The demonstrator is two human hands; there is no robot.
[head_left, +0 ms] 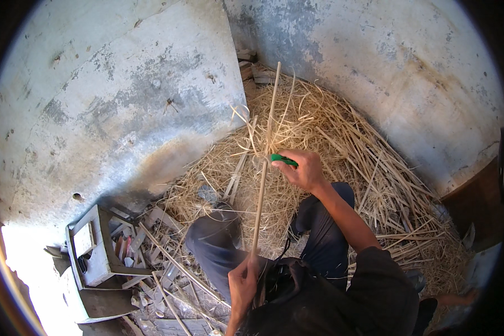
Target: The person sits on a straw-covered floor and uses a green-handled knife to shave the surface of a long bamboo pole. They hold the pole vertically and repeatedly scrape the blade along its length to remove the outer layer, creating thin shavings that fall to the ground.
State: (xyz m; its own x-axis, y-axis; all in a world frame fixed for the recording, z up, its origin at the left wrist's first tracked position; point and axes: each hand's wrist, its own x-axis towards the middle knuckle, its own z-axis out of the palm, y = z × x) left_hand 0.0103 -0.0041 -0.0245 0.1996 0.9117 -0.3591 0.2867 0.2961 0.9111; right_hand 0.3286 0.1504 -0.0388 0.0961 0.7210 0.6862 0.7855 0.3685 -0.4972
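A long, thin, pale cane (261, 173) stands nearly upright between the knees, smooth and straight, its tip rising against the cracked, stained plaster wall (123, 95). The left hand (242, 283) is closed around its lower end; the right hand (302, 168), higher up, grips a green-handled tool (283, 160) pressed against the cane. Beyond the right hand a heap of dry, curly straw-coloured shavings (341, 145) fills the corner up to both walls. Left of the left hand lie flat splints and scraps (168, 263) beside a grey wooden stool (92, 252), leaving little floor free
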